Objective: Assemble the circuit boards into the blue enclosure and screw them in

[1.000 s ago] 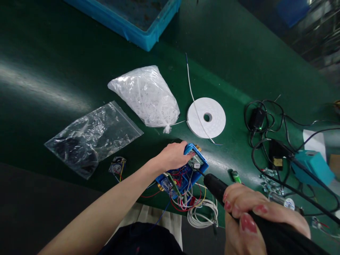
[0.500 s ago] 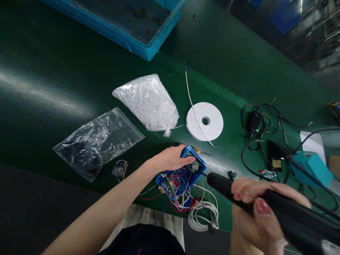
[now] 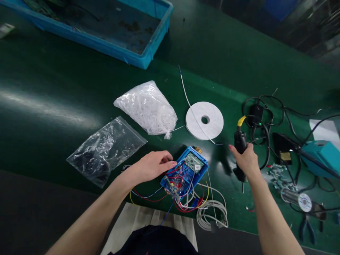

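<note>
Box (image 3: 198, 176) beside left hand (image 3: 152, 165), driver (image 3: 239, 140) in right hand (image 3: 247, 161)

Tray (image 3: 145, 58) sits across the upper left of the frame, its near corner pointing toward the centre. Below it, left of centre, a zip bag (image 3: 114, 136) lies flat with something dark inside. Just beside that, a fuller white bag (image 3: 147, 108) lies with its knotted end toward the right.

The left hand is at lower centre, half open, fingers loosely curled and thumb stretched toward the box's edge. It grips nothing that shows; whether the thumb touches the box cannot be told.

The box lies open and slanted at lower centre, holding a green board (image 3: 193, 161) and a tangle of wires (image 3: 180, 177). Some wires spill over its lower edge. A coil (image 3: 209, 217) of pale cable rests just to the lower right.

Right of centre, a tape roll (image 3: 212, 125) lies flat, a white wire (image 3: 184, 86) across it. Next comes the black driver, bit pointing to the bottom of the frame, with the right hand closed around it, thumb out straight.

Farther right lie an adapter (image 3: 257, 113), small metal parts (image 3: 281, 179), a spool (image 3: 293, 199), pliers (image 3: 306, 228) and a teal unit (image 3: 322, 157).
</note>
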Motion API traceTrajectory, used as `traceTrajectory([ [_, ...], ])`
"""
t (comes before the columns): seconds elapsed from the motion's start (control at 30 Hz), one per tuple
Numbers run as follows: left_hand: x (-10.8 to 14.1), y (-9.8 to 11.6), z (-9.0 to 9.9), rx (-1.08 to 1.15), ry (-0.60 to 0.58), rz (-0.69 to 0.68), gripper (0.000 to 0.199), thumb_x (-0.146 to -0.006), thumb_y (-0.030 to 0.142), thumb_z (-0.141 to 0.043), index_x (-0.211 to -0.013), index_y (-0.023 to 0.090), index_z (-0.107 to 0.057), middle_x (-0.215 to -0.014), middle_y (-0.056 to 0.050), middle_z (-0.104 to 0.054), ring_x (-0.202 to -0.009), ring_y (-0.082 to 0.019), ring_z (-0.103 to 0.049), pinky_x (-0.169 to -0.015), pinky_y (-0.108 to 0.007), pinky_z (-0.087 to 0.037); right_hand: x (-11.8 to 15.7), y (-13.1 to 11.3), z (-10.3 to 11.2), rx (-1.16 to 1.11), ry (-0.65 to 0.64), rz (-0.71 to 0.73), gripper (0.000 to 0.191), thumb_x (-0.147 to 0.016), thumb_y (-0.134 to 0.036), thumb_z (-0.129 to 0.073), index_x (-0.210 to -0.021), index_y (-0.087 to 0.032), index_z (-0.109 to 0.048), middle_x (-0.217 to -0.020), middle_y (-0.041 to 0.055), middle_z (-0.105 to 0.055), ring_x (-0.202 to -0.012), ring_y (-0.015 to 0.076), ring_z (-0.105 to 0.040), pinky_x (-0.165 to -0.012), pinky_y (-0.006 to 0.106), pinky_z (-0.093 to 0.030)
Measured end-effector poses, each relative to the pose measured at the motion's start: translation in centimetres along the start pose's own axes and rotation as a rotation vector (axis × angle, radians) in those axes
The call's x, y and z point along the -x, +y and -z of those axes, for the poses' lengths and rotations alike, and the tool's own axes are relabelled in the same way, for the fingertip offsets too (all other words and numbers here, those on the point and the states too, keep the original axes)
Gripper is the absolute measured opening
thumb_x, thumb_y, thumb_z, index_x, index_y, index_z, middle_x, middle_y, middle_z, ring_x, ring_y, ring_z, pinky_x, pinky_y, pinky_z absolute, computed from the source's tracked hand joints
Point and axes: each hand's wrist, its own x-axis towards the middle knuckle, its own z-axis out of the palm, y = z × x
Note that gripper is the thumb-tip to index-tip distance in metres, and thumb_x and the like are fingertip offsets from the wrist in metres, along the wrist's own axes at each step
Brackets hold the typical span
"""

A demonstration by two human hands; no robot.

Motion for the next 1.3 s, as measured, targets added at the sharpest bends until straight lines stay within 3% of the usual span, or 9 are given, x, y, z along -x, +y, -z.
traceTrajectory([
  [0.2, 1.4, 0.4, 0.0, 0.098, 0.094, 0.053, 0.027, -0.084, 0.043, -0.051, -0.078, 0.021, -0.064, -0.067, 0.002, -0.06, -0.062, -0.014, -0.053, -0.057, -0.024, -0.039, -0.7, 0.9, -2.3, 0.217, -0.111, -0.017, 0.059, -0.084, -0.056, -0.044, -0.114, -0.005, -0.046, -0.097, 0.0271, -0.063, -0.095, 0.038, -0.063, -0.08, 0.049, -0.047],
  [0.4, 1.7, 1.4, -0.3, 0.233, 0.163, 0.049, 0.027, -0.085, 0.045, -0.052, -0.081, 0.021, -0.063, -0.07, 0.003, -0.061, -0.062, -0.013, -0.054, -0.059, -0.023, -0.042, 1.9, -0.4, -1.2, 0.248, -0.033, 0.149, 0.041, -0.086, -0.037, -0.045, -0.108, -0.004, -0.053, -0.101, 0.0302, -0.06, -0.099, 0.0396, -0.06, -0.082, 0.057, -0.045],
  [0.57, 1.5, 1.1, -0.7, 0.213, 0.215, 0.039, 0.022, -0.086, 0.039, -0.05, -0.084, 0.021, -0.062, -0.071, 0.003, -0.061, -0.064, -0.013, -0.056, -0.061, -0.023, -0.042, 6.0, -2.9, -0.2, -0.03, -0.084, 0.562, 0.026, -0.09, -0.032, -0.044, -0.1, -0.018, -0.062, -0.097, 0.0085, -0.065, -0.086, 0.0178, -0.063, -0.081, 0.032, -0.05],
  [0.67, 1.5, 1.0, -1.1, 0.204, 0.213, 0.045, 0.022, -0.087, 0.039, -0.049, -0.083, 0.021, -0.061, -0.071, 0.002, -0.062, -0.066, -0.014, -0.057, -0.062, -0.024, -0.042, 7.7, -4.2, -0.5, -0.177, -0.134, 0.719, 0.022, -0.09, -0.03, -0.046, -0.093, -0.019, -0.064, -0.089, 0.0049, -0.065, -0.076, 0.0132, -0.061, -0.072, 0.026, -0.051],
  [0.77, 1.6, 1.0, -1.6, 0.218, 0.207, 0.026, 0.023, -0.087, 0.039, -0.047, -0.081, 0.021, -0.061, -0.071, 0.002, -0.061, -0.069, -0.015, -0.058, -0.065, -0.025, -0.044, 8.4, -4.8, -0.9, -0.25, -0.13, 0.792, 0.018, -0.089, -0.026, -0.048, -0.09, -0.018, -0.065, -0.087, 0.0056, -0.064, -0.078, 0.0151, -0.06, -0.073, 0.031, -0.052],
  [0.87, 1.7, 0.8, -1.9, 0.222, 0.221, 0.008, 0.023, -0.088, 0.037, -0.045, -0.081, 0.021, -0.06, -0.072, 0.002, -0.063, -0.069, -0.015, -0.058, -0.065, -0.025, -0.044, 8.8, -5.0, -1.1, -0.268, -0.131, 0.885, 0.016, -0.087, -0.024, -0.052, -0.095, -0.021, -0.066, -0.102, 0.0085, -0.061, -0.097, 0.02, -0.057, -0.084, 0.04, -0.05],
  [1.03, 1.7, 0.8, -2.2, 0.225, 0.236, 0.0, 0.022, -0.088, 0.036, -0.045, -0.08, 0.022, -0.06, -0.071, 0.003, -0.064, -0.067, -0.015, -0.058, -0.065, -0.025, -0.043, 9.3, -5.2, -1.5, -0.153, -0.234, 1.057, 0.022, -0.087, -0.021, -0.052, -0.102, -0.026, -0.067, -0.136, 0.009, -0.039, -0.131, 0.0291, -0.029, -0.102, 0.055, -0.038],
  [1.13, 1.6, 0.8, -2.2, 0.241, 0.236, -0.002, 0.021, -0.088, 0.035, -0.046, -0.081, 0.022, -0.061, -0.071, 0.003, -0.065, -0.067, -0.015, -0.058, -0.066, -0.025, -0.044, 9.4, -5.2, -2.0, -0.1, -0.282, 1.067, 0.025, -0.087, -0.02, -0.051, -0.105, -0.027, -0.066, -0.142, 0.0084, -0.032, -0.136, 0.0318, -0.021, -0.103, 0.059, -0.036],
  [1.3, 1.6, 0.5, -2.3, 0.237, 0.248, -0.001, 0.021, -0.088, 0.035, -0.046, -0.082, 0.022, -0.061, -0.072, 0.002, -0.065, -0.067, -0.015, -0.059, -0.065, -0.026, -0.044, 9.5, -5.3, -2.1, -0.107, -0.303, 1.063, 0.024, -0.088, -0.022, -0.05, -0.103, -0.027, -0.067, -0.143, 0.0085, -0.032, -0.136, 0.0317, -0.022, -0.103, 0.059, -0.036],
])
